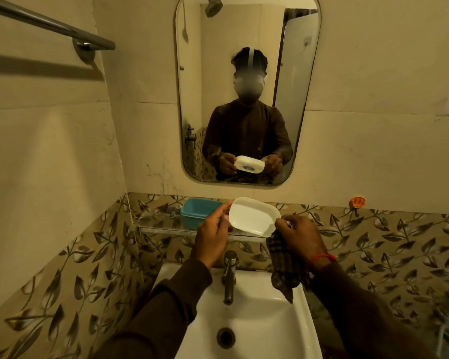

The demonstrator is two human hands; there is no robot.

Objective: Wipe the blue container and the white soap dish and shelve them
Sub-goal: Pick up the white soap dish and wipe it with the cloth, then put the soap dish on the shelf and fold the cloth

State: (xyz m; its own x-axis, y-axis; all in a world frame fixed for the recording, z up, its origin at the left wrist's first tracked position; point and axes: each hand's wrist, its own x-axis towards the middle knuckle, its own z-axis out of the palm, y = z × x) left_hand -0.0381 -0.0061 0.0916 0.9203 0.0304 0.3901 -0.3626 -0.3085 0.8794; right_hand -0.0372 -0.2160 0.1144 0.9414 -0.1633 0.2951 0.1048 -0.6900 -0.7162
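Observation:
I hold the white soap dish [253, 215] in the air above the glass shelf [163, 226], tilted with its hollow side towards me. My left hand [211, 235] grips its left end. My right hand [300, 237] pinches its right end and also clutches a dark checked cloth [283, 265] that hangs down over the basin. The blue container [198, 212] stands on the shelf, left of the dish, partly behind my left hand.
A white basin [246, 320] with a metal tap [229, 275] lies below my hands. A mirror [248, 73] above the shelf reflects a person. A towel rail [49, 24] runs at the upper left; an orange hook [357, 202] sticks to the right tiles.

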